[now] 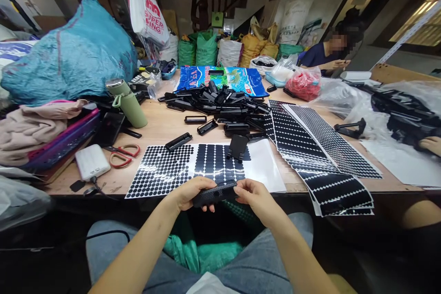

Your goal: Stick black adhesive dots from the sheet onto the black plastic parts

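Observation:
Both my hands hold one flat black plastic part [214, 193] over my lap, just below the table's front edge. My left hand [188, 194] grips its left end with curled fingers. My right hand [257, 195] pinches its right end. Right in front lies a sheet of black round stickers [160, 170], with a small black stand [237, 148] upright on the sheet beside it. Further back sits a heap of black plastic parts [220, 101].
More sticker sheets [310, 142] fan out to the right. A green bottle [128, 102], red scissors [122, 154] and a white power bank [91, 161] lie left. A blue sack [72, 50] is behind. Another person [327, 53] sits far right; someone's hand [430, 144] at the right edge.

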Demonstrator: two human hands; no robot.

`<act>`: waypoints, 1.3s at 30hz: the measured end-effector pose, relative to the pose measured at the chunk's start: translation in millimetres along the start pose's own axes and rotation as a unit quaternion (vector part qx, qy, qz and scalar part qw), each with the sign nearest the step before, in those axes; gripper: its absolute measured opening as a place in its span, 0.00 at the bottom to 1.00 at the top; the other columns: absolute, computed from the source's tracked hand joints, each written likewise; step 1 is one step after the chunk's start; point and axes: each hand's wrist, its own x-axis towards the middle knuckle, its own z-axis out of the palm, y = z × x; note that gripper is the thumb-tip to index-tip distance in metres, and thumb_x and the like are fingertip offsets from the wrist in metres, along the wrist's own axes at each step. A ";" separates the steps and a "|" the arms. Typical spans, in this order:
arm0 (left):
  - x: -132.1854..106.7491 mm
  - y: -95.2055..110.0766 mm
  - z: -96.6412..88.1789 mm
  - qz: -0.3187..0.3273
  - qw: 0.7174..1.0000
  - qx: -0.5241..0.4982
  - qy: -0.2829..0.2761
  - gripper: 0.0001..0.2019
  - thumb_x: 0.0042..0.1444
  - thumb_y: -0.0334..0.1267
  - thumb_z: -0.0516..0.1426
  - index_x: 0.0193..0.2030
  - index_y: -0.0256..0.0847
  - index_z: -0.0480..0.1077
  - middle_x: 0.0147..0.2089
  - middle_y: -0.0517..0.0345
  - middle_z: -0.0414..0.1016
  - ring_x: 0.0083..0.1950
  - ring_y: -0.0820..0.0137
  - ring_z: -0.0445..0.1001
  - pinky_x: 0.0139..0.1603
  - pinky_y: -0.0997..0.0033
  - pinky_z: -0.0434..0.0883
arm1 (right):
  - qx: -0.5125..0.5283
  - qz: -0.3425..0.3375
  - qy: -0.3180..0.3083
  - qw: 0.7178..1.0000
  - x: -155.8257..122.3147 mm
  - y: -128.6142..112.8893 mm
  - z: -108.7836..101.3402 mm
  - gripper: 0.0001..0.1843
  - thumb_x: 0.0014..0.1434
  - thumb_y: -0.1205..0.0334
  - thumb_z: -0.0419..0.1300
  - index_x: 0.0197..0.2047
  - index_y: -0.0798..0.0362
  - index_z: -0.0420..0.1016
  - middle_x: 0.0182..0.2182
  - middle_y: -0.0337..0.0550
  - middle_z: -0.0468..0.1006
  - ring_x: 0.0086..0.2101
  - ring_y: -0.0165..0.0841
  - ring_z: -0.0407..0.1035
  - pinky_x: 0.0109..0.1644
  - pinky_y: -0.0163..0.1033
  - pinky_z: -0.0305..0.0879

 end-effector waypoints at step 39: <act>-0.3 0.3 9.8 -0.006 1.000 0.015 -0.016 0.11 0.50 0.41 0.55 0.27 0.34 0.67 0.22 0.56 0.71 0.21 0.69 0.73 0.14 0.79 0.64 | -0.099 -0.076 0.074 0.989 -5.0 16.7 2.0 0.11 0.51 0.53 0.55 0.26 0.53 0.66 0.24 0.38 0.69 0.27 0.30 0.64 0.35 0.37 0.63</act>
